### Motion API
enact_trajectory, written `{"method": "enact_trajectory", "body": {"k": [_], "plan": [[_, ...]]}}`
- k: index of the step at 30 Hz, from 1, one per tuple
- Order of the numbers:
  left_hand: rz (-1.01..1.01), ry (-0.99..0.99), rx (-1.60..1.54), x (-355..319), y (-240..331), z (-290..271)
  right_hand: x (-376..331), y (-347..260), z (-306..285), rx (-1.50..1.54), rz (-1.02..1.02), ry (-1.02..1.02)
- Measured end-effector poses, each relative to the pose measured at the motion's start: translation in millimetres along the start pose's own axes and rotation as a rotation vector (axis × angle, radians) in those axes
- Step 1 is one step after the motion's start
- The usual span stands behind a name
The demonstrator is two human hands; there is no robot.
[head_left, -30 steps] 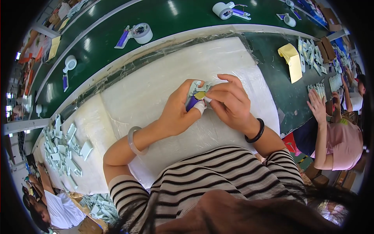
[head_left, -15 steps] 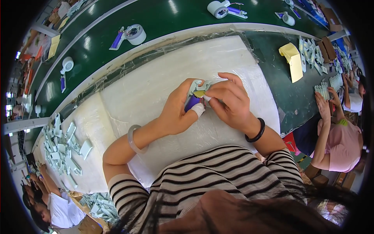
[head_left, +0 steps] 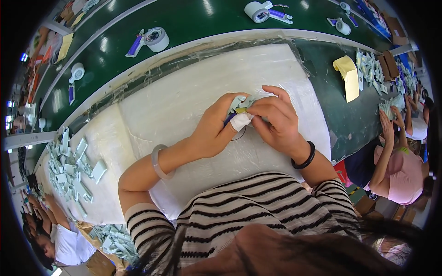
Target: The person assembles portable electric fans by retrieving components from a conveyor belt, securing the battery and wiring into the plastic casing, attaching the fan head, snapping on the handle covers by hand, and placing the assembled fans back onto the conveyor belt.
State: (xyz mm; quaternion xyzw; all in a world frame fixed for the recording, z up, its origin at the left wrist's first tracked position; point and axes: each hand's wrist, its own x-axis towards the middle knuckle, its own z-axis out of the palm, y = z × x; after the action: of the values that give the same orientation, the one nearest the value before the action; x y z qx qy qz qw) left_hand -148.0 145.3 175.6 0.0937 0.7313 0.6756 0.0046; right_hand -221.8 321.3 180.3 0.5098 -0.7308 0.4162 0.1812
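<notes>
Fingertips of both hands pinch a small pale-green part point(head_left: 239, 104) above the white padded work surface point(head_left: 184, 96); left hand point(head_left: 212, 130), thumb bandaged, grips from the left, right hand point(head_left: 276, 122) closes over it from the right. Similar parts lie heaped point(head_left: 71, 168) far left; tape roll point(head_left: 157, 39) on green bench beyond
</notes>
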Motion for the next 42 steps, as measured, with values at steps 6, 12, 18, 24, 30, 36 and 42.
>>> {"method": "enact_trajectory", "body": {"k": [6, 12, 18, 24, 30, 36, 42], "plan": [[0.007, -0.013, 0.021, 0.7, -4.7, -1.4, -1.1, -0.5, 3.3, 0.004, -0.005, 0.019], [0.018, -0.023, 0.101, 2.9, -0.7, -3.1, -3.2, -0.7, 4.4, -0.003, 0.001, 0.025], [-0.032, -0.081, 0.097, 7.4, 4.6, -5.7, -2.6, -4.9, 4.9, -0.063, 0.0, 0.036], [-0.077, -0.11, 0.057, 6.5, 3.3, -6.5, 1.2, -2.2, -0.9, -0.018, -0.01, -0.034], [-0.062, -0.124, 0.116, 8.6, 0.6, -8.2, 0.4, -0.8, -1.4, 0.0, -0.007, -0.047], [0.033, -0.161, 0.201, 10.1, 3.6, -12.7, -0.5, -1.8, -0.2, 0.02, -0.009, -0.035], [0.336, -0.108, 0.367, 12.0, -8.4, -13.0, -0.6, -4.4, 3.7, 0.032, -0.005, 0.0]]}}
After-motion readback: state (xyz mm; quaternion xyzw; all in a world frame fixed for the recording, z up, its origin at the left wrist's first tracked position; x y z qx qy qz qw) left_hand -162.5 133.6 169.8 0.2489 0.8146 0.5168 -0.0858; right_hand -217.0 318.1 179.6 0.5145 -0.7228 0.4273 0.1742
